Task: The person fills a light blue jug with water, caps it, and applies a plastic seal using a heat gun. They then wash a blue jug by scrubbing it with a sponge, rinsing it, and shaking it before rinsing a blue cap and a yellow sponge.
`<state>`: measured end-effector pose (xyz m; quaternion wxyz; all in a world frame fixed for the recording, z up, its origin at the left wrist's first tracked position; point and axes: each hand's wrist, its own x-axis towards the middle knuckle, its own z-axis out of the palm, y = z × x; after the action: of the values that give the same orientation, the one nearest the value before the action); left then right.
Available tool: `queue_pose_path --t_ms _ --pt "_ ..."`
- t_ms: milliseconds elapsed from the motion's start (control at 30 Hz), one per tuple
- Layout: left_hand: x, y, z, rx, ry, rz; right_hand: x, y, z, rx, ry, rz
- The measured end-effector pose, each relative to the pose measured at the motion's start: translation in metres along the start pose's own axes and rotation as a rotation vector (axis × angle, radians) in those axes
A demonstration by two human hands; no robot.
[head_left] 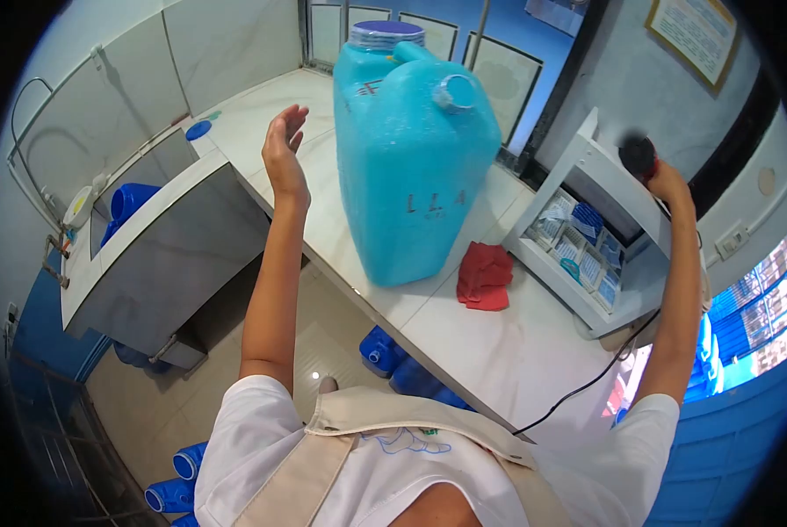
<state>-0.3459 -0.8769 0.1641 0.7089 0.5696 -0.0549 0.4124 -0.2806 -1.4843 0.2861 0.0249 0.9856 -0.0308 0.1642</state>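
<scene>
A big turquoise plastic water jug (pixel 411 167) stands upright on the white counter, with a purple cap on its wide neck and a small capped spout. Its surface has a film-like shine. My left hand (pixel 285 158) is raised to the left of the jug, apart from it, fingers stretched out and holding nothing. Off to the right, over the top of a small white shelf (pixel 578 237), my right hand (pixel 670 186) is wrapped round a heat gun (pixel 639 158) with a black, blurred front end and some red. A folded red cloth (pixel 485 277) lies beside the jug's base.
Small packets fill the shelf. A black cord (pixel 587 383) runs across the counter (pixel 534 351) on the right. At left is a sink (pixel 152 162) with a blue jug (pixel 132 200) in it. More blue jugs (pixel 380 351) stand beneath the counter and at lower left.
</scene>
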Motion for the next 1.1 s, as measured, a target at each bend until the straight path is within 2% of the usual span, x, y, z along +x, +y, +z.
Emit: queue_pose_path --t_ms 33,100,167,233,300,367,433,500,533,600,633,700,767,833,933,967,1033,1067,1100 --pt "0.006 -0.012 -0.014 -0.095 0.069 -0.134 -0.001 -0.012 -0.006 0.114 -0.089 -0.101" --pt "0.018 -0.039 -0.044 -0.129 0.104 -0.21 -0.012 -0.046 -0.043 -0.199 -0.287 0.202" --pt "0.037 -0.077 -0.071 -0.185 0.117 -0.348 0.004 -0.041 -0.056 -0.294 -0.335 0.344" --pt "0.059 -0.124 -0.09 -0.175 0.124 -0.436 0.024 -0.031 -0.069 -0.384 -0.014 0.196" --pt "0.078 -0.179 -0.1 -0.162 0.079 -0.517 0.012 -0.106 -0.099 -0.224 0.221 -0.017" --pt "0.087 -0.213 -0.098 -0.207 0.039 -0.686 -0.006 -0.23 -0.117 0.211 0.146 -0.152" --pt "0.09 -0.258 -0.101 -0.261 -0.022 -0.823 -0.017 -0.343 -0.121 0.6 -0.126 -0.147" --pt "0.079 -0.283 -0.105 -0.309 -0.051 -0.954 0.002 -0.408 -0.107 0.596 -0.278 -0.208" --pt "0.071 -0.29 -0.108 -0.347 -0.137 -1.01 0.012 -0.433 -0.096 0.592 -0.283 -0.191" --pt "0.051 -0.287 -0.111 -0.395 -0.25 -1.186 0.026 -0.466 -0.077 0.304 -0.397 -0.184" --pt "0.04 -0.273 -0.11 -0.403 -0.278 -1.308 0.031 -0.474 -0.075 0.301 -0.404 -0.154" --pt "0.02 -0.242 -0.113 -0.425 -0.383 -1.442 0.032 -0.479 -0.071 0.511 -0.612 0.081" --pt "-0.001 -0.225 -0.117 -0.407 -0.488 -1.55 0.029 -0.488 -0.072 0.515 -0.606 0.194" --pt "-0.014 -0.214 -0.125 -0.377 -0.598 -1.653 0.025 -0.489 -0.069 0.421 -0.492 0.195" --pt "-0.032 -0.204 -0.132 -0.547 -1.045 -1.904 0.024 -0.489 -0.061 0.325 -0.413 0.114" --pt "-0.044 -0.2 -0.133 -0.552 -1.074 -1.915 0.026 -0.491 -0.061 0.293 -0.451 0.125" --pt "-0.06 -0.191 -0.134 -0.432 -1.169 -2.086 0.017 -0.511 -0.064 0.196 -0.424 0.137" --pt "-0.074 -0.188 -0.131 -0.435 -1.19 -2.09 0.008 -0.528 -0.07 0.166 -0.433 0.129" --pt "-0.095 -0.187 -0.127 -0.474 -0.994 -2.143 0.0 -0.543 -0.076 0.14 -0.445 0.122"
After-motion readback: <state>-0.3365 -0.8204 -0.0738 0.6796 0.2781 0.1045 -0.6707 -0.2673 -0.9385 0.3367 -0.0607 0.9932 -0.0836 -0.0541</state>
